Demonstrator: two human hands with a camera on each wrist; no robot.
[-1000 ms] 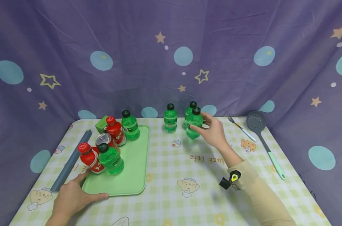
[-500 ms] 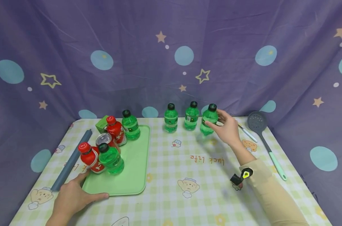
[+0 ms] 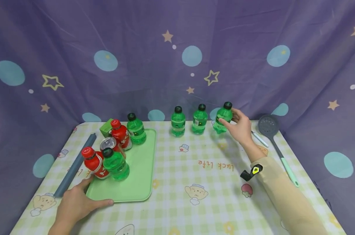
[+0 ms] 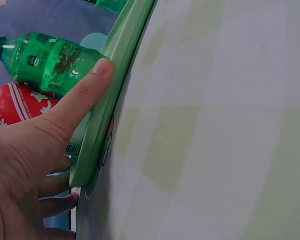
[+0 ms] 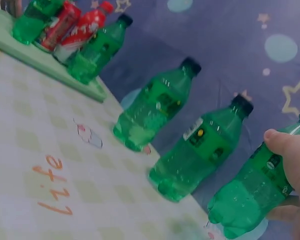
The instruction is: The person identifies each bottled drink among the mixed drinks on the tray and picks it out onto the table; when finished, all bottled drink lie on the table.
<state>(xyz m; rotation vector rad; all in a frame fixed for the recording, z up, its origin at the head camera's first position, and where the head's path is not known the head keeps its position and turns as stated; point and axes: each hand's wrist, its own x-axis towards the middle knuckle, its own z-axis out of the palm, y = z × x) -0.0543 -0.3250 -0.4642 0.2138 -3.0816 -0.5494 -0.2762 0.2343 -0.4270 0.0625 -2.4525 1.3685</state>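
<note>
My right hand [image 3: 240, 129] grips a small green soda bottle [image 3: 223, 117] with a black cap by its upper side, at the back right of the table. The bottle leans slightly, its base close over the cloth. Two matching bottles, a middle one [image 3: 199, 120] and a left one [image 3: 177, 122], stand upright in a row beside it. At the left, my left hand [image 3: 74, 205] rests at the near corner of a green tray [image 3: 140, 182], its straight thumb [image 4: 85, 87] along the rim. On the tray stand green bottles [image 3: 116, 166], red-capped bottles [image 3: 96, 164] and a can [image 3: 108, 143].
A green box [image 3: 106, 128] is partly hidden behind the red bottle. A grey-blue rod [image 3: 74, 168] lies left of the tray. At the right lie a fork [image 3: 259, 139], its tines hidden by the hand, and a grey skimmer [image 3: 269, 125] with a mint handle. A purple curtain [image 3: 142, 75] hangs behind.
My right hand has carried its green bottle rightward and slightly back, from in front of the middle bottle to the row's right end. The left hand and tray have stayed put.
</note>
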